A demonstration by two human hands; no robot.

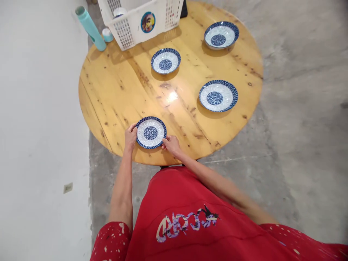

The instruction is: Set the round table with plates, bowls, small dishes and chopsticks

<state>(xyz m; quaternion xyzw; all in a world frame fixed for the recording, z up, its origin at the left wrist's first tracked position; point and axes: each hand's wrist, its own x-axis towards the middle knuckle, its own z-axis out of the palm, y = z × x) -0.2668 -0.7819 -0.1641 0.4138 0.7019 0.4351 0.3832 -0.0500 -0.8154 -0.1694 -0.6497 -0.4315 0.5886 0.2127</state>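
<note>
At the near edge of a round wooden table (108, 98) is a blue-and-white plate (150, 133) with a patterned rim and a dark blue centre. My left hand (131, 136) grips its left rim, fingers closed round the edge. On the lower right rim, my right hand (171, 144) pinches the same plate between thumb and fingers. Whether the plate touches the wood or is held just above it, I cannot tell. Three similar dishes lie farther off: a small one (165, 61) in the middle, one (218, 96) at the right, and a deeper one (221, 35) at the far right.
A white plastic basket (136, 25) with a round sticker stands at the back, a white item (120, 12) inside it. Left of it are a turquoise bottle (92, 30) and a small lidded container (107, 35). A black object (184, 9) lies behind the basket's right side. A white wall (40, 108) rises at left.
</note>
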